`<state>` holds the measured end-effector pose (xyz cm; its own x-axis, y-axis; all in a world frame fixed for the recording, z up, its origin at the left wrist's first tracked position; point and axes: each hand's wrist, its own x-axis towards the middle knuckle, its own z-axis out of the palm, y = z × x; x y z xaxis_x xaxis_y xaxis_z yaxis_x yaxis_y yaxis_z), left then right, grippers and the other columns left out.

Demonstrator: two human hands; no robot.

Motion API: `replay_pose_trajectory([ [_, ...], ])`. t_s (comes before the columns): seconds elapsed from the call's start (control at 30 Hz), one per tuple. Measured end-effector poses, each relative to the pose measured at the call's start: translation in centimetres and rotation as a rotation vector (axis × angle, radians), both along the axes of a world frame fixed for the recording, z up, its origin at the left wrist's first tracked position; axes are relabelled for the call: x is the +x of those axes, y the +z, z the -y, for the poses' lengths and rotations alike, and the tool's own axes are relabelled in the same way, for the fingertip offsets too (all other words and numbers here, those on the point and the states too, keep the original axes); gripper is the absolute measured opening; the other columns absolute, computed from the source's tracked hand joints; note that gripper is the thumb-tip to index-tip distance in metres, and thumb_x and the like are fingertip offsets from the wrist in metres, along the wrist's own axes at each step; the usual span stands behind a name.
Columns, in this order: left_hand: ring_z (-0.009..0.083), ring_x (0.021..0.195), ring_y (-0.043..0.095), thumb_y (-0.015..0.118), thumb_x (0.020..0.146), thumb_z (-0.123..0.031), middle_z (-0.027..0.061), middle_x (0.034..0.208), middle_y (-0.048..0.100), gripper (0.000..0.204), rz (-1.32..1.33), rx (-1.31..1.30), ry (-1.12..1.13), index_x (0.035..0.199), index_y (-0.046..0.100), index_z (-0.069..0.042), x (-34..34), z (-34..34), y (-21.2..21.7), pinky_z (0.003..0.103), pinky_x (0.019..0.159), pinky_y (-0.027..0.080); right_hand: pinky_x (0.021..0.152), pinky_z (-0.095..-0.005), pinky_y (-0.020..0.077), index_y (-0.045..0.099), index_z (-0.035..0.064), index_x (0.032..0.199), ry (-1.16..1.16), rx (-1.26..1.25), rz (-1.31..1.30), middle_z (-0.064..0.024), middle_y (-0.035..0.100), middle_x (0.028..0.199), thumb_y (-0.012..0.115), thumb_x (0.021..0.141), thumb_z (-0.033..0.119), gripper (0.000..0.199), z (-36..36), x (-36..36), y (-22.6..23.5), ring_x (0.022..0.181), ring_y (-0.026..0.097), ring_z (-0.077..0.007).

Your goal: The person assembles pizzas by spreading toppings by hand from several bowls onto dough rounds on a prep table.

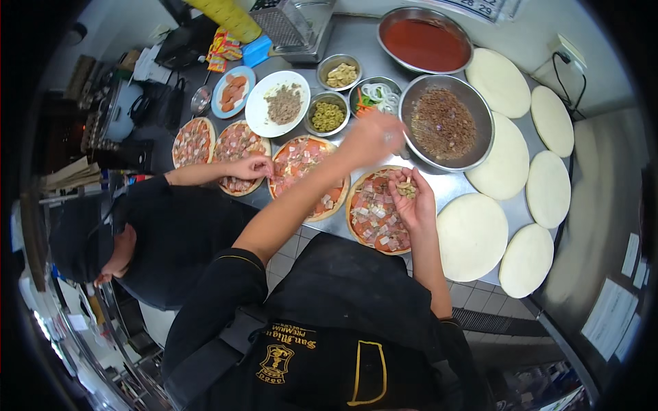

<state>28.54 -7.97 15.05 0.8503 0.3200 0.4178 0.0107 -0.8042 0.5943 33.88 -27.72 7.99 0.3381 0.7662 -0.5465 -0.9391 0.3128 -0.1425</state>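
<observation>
My left hand (378, 139), smeared by motion, hangs over the table between a small bowl of sliced vegetables (378, 97) and a large steel bowl of cooked minced meat (442, 123). Whether its fingers hold anything does not show. My right hand (419, 205) is turned palm up and cupped around a few pale, greenish-beige pieces that look like mushroom slices (406, 188). It is above the right edge of a topped pizza (377, 216), which carries red slices, pink diced meat and white cubes. Left of it lies another topped pizza (301, 168), partly under my left forearm.
Several plain dough rounds (473, 236) cover the right side. At the back stand a bowl of red sauce (425, 41), a bowl of pale slices (340, 72), chopped olives (327, 116) and a white plate (257, 103). A co-worker's hand (252, 166) reaches in beside pizzas at left.
</observation>
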Motion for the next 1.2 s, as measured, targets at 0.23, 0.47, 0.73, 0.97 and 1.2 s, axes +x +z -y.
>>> replay_pose_trajectory([
  [0.23, 0.038, 0.107, 0.069, 0.074, 0.079, -0.014, 0.0197, 0.11, 0.074, 0.031, -0.401, 0.16, 0.424, 0.109, 0.077, -0.011, 4.8, -20.5, -9.8, 0.044, 0.099, 0.053, 0.088, -0.0361, 0.0628, 0.062, 0.001, 0.105, 0.057, -0.164, 0.077, -0.0112, 0.067, 0.1, 0.052, 0.109, 0.027, 0.028, 2.5, -1.6, 2.4, 0.098, 0.071, -0.0244],
  [0.47, 0.0343, 0.1, 0.072, 0.079, 0.075, -0.018, 0.0151, 0.107, 0.076, 0.034, -0.612, 0.212, 0.329, 0.109, 0.079, -0.016, 7.1, -22.8, -11.9, 0.044, 0.092, 0.057, 0.088, -0.0364, 0.0618, 0.062, 0.0017, 0.108, -0.029, -0.251, 0.084, -0.0097, 0.065, 0.099, 0.058, 0.106, 0.027, 0.025, 5.4, -2.9, 1.3, 0.097, 0.069, -0.0237],
  [0.73, 0.0279, 0.088, 0.075, 0.077, 0.077, -0.017, 0.0123, 0.097, 0.078, 0.029, -0.396, 0.062, 0.444, 0.105, 0.08, -0.014, 5.1, -24.9, -9.0, 0.037, 0.084, 0.058, 0.086, -0.0351, 0.062, 0.062, 0.002, 0.108, -0.005, -0.236, 0.085, -0.0095, 0.066, 0.099, 0.055, 0.107, 0.026, 0.025, 5.9, -2.6, 0.5, 0.096, 0.07, -0.0232],
  [0.97, 0.0156, 0.082, 0.074, 0.081, 0.08, -0.017, 0.0048, 0.091, 0.079, 0.025, -0.3, -0.306, 0.674, 0.103, 0.081, -0.01, 4.3, -22.7, -5.2, 0.03, 0.08, 0.058, 0.09, -0.0359, 0.0597, 0.061, 0.0021, 0.108, 0.047, -0.128, 0.112, -0.0091, 0.064, 0.1, 0.053, 0.108, 0.025, 0.024, 4.6, -1.0, 0.3, 0.102, 0.068, -0.023],
  [1.2, 0.0137, 0.095, 0.07, 0.077, 0.089, -0.006, 0.0074, 0.106, 0.073, 0.023, 0.156, -1.021, 0.301, 0.111, 0.072, 0.0, 1.6, -12.9, -0.7, 0.028, 0.082, 0.058, 0.095, -0.0377, 0.0567, 0.058, -0.0013, 0.116, 0.077, -0.044, 0.156, -0.0116, 0.065, 0.106, 0.054, 0.107, 0.022, 0.026, 0.6, 0.3, 0.7, 0.106, 0.067, -0.0254],
])
